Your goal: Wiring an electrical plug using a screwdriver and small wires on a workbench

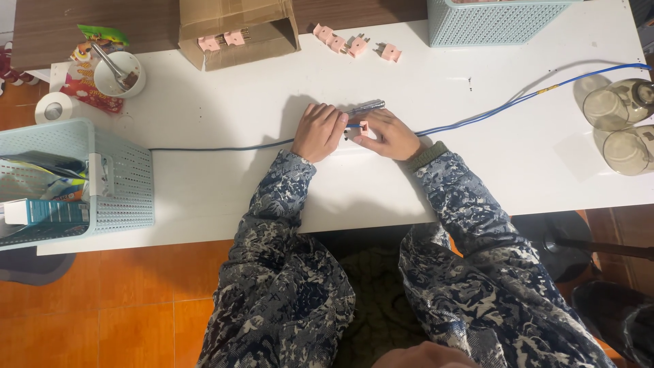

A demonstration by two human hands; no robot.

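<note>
**Q:** White surface (436, 177), patterned sleeves nearest the camera. What do the hands hold?

**A:** At centre, the left hand (319, 131) is curled closed on a thin blue cable (477, 119) that crosses the surface from 9 o'clock to 2 o'clock. The right hand (390, 135) pinches a small pink plug (363, 127) just beside the left hand's fingers, at the cable. A silver pen-shaped tool (366, 106) lies just beyond the knuckles. To do this well, I judge the left grip should keep the cable flat while the right holds the plug square.

**Q:** And the containers?

**A:** At 9 o'clock, a pale blue basket (122, 180) holds packets and a box. At 11 o'clock, a white cup (119, 73) holds a spoon. At 12 o'clock, a cardboard box (238, 31) holds pink plugs; four more plugs (355, 45) lie beside it. At 1 o'clock, a second basket (494, 24), contents unseen. At 3 o'clock, two glass jars (623, 123).
</note>
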